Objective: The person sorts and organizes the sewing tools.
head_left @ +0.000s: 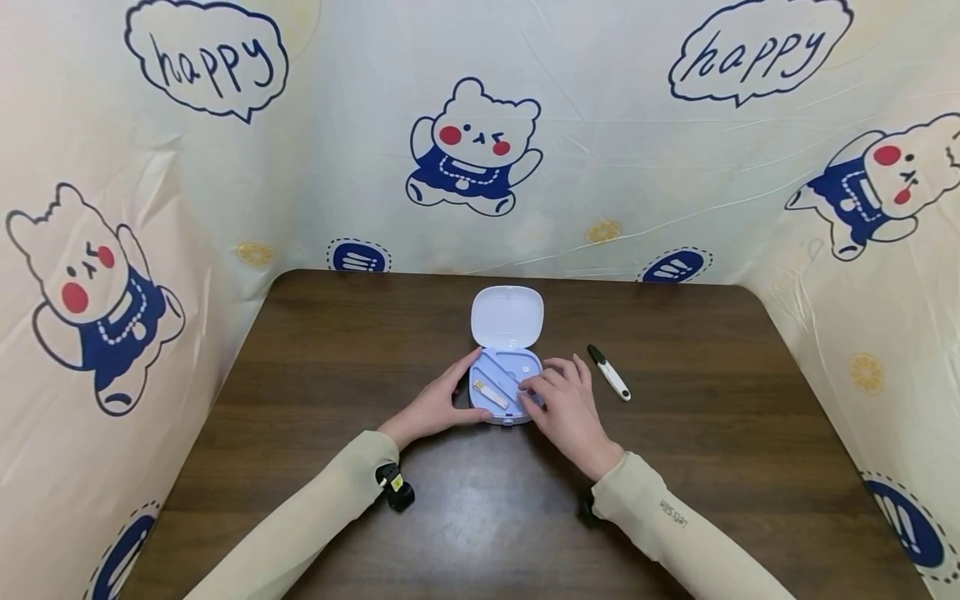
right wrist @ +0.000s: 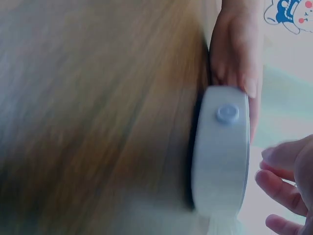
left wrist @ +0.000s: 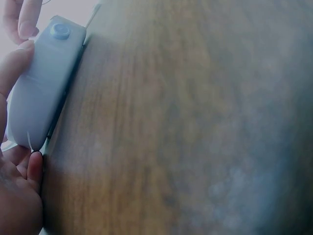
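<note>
A pale blue plastic case point(head_left: 517, 360) stands on the table with its white lid point(head_left: 507, 317) tipped back open. Diagonal dividers split its inside, and a small white strip-like piece with a yellow end point(head_left: 491, 393) lies in one slot. My left hand point(head_left: 435, 406) grips the case by its left side, thumb along the front. Over the right part of the tray is my right hand point(head_left: 564, 410), its fingers loosely bent; in the right wrist view no object shows between thumb and fingers. The front wall carries a round button point(right wrist: 228, 113).
To the right of the case lies a slim white stick-like tool with a black end point(head_left: 610, 372). The dark wooden table point(head_left: 360, 333) is enclosed by a printed cloth point(head_left: 585, 150) at the back and sides.
</note>
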Demonstrator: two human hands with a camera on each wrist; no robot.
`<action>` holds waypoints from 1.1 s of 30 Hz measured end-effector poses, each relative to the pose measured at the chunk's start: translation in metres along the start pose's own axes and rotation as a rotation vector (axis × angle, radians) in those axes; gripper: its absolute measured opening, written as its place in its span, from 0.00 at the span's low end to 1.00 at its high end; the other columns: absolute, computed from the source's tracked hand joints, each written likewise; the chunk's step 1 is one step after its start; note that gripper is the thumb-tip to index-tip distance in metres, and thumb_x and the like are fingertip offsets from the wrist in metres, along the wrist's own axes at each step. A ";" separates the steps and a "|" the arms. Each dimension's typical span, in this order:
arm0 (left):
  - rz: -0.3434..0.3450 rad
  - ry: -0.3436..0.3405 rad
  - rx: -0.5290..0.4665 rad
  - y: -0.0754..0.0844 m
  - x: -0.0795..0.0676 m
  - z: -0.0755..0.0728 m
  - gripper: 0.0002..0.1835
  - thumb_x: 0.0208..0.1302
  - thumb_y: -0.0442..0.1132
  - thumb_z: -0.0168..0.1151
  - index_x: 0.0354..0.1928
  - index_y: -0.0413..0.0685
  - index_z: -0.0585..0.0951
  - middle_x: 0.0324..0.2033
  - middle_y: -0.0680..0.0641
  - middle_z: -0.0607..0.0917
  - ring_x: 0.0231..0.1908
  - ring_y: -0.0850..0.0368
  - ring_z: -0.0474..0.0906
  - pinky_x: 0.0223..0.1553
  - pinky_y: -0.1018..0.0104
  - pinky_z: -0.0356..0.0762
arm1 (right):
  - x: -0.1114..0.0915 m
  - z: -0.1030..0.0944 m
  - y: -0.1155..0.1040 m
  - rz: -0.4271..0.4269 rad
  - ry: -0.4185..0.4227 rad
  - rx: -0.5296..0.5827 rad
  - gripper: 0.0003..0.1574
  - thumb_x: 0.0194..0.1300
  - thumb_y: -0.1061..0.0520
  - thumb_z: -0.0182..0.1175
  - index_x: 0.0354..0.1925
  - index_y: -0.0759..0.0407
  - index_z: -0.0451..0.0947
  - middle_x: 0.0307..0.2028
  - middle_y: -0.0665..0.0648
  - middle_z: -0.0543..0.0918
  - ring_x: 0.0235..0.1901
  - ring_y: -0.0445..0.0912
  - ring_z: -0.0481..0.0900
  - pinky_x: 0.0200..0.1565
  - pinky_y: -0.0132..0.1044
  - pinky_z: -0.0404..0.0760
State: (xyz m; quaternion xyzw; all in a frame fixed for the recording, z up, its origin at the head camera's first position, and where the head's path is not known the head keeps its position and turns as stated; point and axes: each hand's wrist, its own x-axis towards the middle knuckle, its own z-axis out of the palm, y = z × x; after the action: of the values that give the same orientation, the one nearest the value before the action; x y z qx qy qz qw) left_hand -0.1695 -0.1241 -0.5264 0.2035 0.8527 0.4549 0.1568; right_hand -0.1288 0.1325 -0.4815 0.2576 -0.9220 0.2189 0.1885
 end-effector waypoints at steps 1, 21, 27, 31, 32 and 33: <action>0.001 0.001 0.000 0.000 0.000 0.000 0.59 0.60 0.58 0.77 0.84 0.69 0.48 0.82 0.48 0.55 0.79 0.50 0.54 0.71 0.49 0.67 | -0.001 -0.002 0.003 0.009 0.005 0.001 0.06 0.62 0.58 0.76 0.39 0.53 0.89 0.35 0.54 0.88 0.57 0.60 0.77 0.69 0.72 0.57; -0.015 -0.006 -0.005 0.000 -0.001 0.001 0.59 0.60 0.60 0.77 0.84 0.72 0.47 0.82 0.49 0.53 0.80 0.50 0.52 0.73 0.48 0.65 | -0.016 -0.020 0.069 0.222 -0.021 0.010 0.15 0.62 0.57 0.77 0.48 0.58 0.90 0.40 0.60 0.90 0.60 0.65 0.74 0.68 0.72 0.54; -0.013 -0.005 -0.010 0.000 -0.001 0.000 0.59 0.60 0.59 0.77 0.84 0.72 0.47 0.82 0.49 0.53 0.80 0.49 0.51 0.74 0.47 0.63 | -0.017 -0.018 0.085 0.292 -0.030 0.019 0.13 0.64 0.57 0.75 0.47 0.58 0.90 0.43 0.61 0.90 0.59 0.64 0.73 0.67 0.70 0.55; -0.012 -0.003 -0.009 0.000 -0.001 0.000 0.59 0.60 0.59 0.77 0.84 0.71 0.47 0.82 0.49 0.53 0.80 0.49 0.51 0.74 0.47 0.62 | -0.016 -0.016 0.092 0.336 -0.052 0.022 0.14 0.64 0.57 0.74 0.48 0.59 0.90 0.45 0.61 0.90 0.59 0.64 0.72 0.66 0.70 0.57; -0.010 -0.003 -0.009 0.001 -0.001 0.000 0.59 0.60 0.59 0.77 0.84 0.70 0.47 0.82 0.48 0.53 0.80 0.49 0.51 0.74 0.47 0.63 | -0.016 -0.016 0.093 0.347 -0.061 0.023 0.15 0.65 0.56 0.74 0.49 0.58 0.90 0.45 0.61 0.90 0.60 0.64 0.72 0.66 0.70 0.57; -0.009 -0.004 -0.007 0.001 -0.001 -0.001 0.59 0.60 0.59 0.77 0.84 0.70 0.47 0.82 0.49 0.53 0.80 0.49 0.51 0.74 0.48 0.63 | -0.015 -0.016 0.094 0.359 -0.071 0.026 0.15 0.65 0.56 0.74 0.49 0.58 0.90 0.46 0.61 0.89 0.60 0.64 0.71 0.66 0.70 0.56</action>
State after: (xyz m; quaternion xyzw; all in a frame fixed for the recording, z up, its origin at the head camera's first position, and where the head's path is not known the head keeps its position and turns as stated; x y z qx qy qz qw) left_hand -0.1689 -0.1244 -0.5252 0.2002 0.8517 0.4567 0.1611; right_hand -0.1656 0.2190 -0.5040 0.0987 -0.9563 0.2519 0.1105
